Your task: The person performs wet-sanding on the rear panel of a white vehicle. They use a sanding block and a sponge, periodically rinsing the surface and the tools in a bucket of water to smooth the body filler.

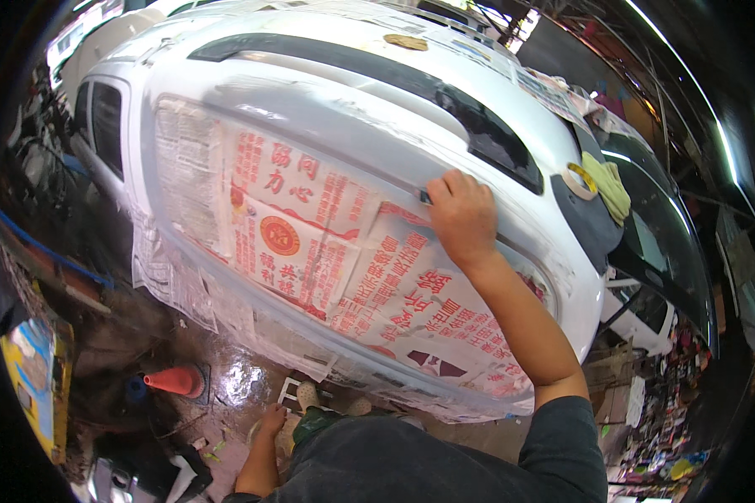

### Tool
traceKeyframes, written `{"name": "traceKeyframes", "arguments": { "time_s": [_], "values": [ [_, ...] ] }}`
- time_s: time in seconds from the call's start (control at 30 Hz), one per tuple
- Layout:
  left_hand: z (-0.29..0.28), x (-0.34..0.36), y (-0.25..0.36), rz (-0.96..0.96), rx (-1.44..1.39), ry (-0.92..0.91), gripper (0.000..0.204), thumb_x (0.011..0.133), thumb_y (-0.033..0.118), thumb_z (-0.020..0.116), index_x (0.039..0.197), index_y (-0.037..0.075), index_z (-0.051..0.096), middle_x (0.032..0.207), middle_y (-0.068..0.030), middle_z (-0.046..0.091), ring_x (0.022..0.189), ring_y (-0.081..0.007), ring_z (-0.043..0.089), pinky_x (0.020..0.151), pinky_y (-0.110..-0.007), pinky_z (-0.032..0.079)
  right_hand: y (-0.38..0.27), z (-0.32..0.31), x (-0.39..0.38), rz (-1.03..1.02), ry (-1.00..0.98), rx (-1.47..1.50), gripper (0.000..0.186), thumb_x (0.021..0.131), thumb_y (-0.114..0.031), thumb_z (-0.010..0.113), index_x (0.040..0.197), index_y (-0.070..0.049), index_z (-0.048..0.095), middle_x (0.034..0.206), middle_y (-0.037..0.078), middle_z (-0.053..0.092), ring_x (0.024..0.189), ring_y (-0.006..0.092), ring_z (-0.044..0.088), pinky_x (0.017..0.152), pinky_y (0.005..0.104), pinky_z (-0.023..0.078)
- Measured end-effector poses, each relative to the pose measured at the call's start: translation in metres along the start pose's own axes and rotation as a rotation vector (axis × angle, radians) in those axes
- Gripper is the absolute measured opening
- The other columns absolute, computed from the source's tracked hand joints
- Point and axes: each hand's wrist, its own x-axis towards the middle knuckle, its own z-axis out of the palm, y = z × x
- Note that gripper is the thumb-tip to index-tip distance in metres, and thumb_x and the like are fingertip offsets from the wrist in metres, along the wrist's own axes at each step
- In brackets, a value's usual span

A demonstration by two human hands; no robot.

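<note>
The right forearm (524, 323) stretches forward and inward from a slightly bent elbow, with the right hand (461, 215) knuckles up, its fingers curled down close together in a grip. The left forearm (258, 463) hangs low, and the left hand (270, 417) sits beside the leg, finger pose too small to read

"What's sitting on the floor (242, 381) at the lower left?"

"A red-orange cone (174, 381) is standing there, and farther left a yellow-and-blue panel (38, 377) is showing."

"And over on the right?"

"A yellow tape roll (590, 178) is resting just beside a pale green cloth (614, 191). Mixed clutter (675, 419) is filling the area below — too small to sort out."

"Anything glowing?"

"A tube light (726, 149) is shining at the upper right — a long white line."
</note>
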Motion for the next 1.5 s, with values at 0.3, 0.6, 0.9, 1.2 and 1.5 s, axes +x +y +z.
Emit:
{"name": "traceKeyframes", "arguments": {
  "time_s": [0.3, 0.6, 0.9, 1.2, 1.5],
  "values": [
    [-0.026, 0.000, -0.064, 0.017, 0.234, -0.072, 0.019, 0.095, 0.021, 0.058, 0.092, 0.005, 0.069, 0.072, -0.0072, 0.063, 0.062, -0.0193, 0.059, 0.057, -0.036, 0.048, -0.054, 0.057, 0.075, -0.132, 0.064, 0.031, 0.004, 0.083, -0.016, 0.062, 0.086, -0.015, 0.059, 0.085, 0.003, 0.054, 0.082, 0.0222, 0.060, 0.070, 0.0388, 0.045],
    [-0.039, 0.001, -0.069, -0.153, -0.147, 0.088, 0.026, 0.097, 0.023, 0.054, 0.103, 0.004, 0.070, 0.078, -0.0073, 0.066, 0.065, -0.0202, 0.061, 0.059, -0.038, 0.051, -0.026, 0.026, 0.038, -0.109, -0.032, -0.020, 0.019, 0.077, -0.015, 0.075, 0.089, -0.013, 0.061, 0.091, 0.005, 0.056, 0.085, 0.0259, 0.061, 0.072, 0.0398, 0.046],
    [-0.080, 0.014, -0.090, -0.051, 0.195, 0.058, 0.030, 0.091, 0.024, 0.057, 0.099, -0.002, 0.070, 0.095, -0.0239, 0.072, 0.091, -0.0382, 0.070, 0.084, -0.048, 0.052, -0.083, 0.058, 0.096, -0.029, -0.031, 0.052, 0.017, 0.085, -0.020, 0.072, 0.094, -0.014, 0.058, 0.096, 0.006, 0.056, 0.088, 0.0257, 0.061, 0.073, 0.0406, 0.047],
    [-0.074, 0.013, -0.081, 0.044, 0.077, 0.002, 0.033, 0.089, 0.026, 0.058, 0.098, -0.004, 0.069, 0.101, -0.0269, 0.069, 0.096, -0.0417, 0.068, 0.085, -0.050, 0.052, -0.070, 0.042, 0.089, -0.008, -0.054, 0.016, 0.030, 0.084, -0.028, 0.079, 0.100, -0.011, 0.059, 0.098, 0.008, 0.057, 0.087, 0.0286, 0.063, 0.071, 0.0429, 0.049],
    [-0.039, -0.048, 0.094, 0.192, 0.213, -0.127, 0.048, 0.097, 0.032, 0.056, 0.127, -0.004, 0.063, 0.128, -0.0267, 0.064, 0.121, -0.0403, 0.061, 0.104, -0.045, 0.047, -0.144, -0.027, -0.018, 0.337, -0.371, 0.936, 0.015, 0.092, -0.006, 0.064, 0.105, -0.001, 0.059, 0.096, 0.016, 0.056, 0.094, 0.0331, 0.057, 0.088, 0.0420, 0.045]
  ]
}}
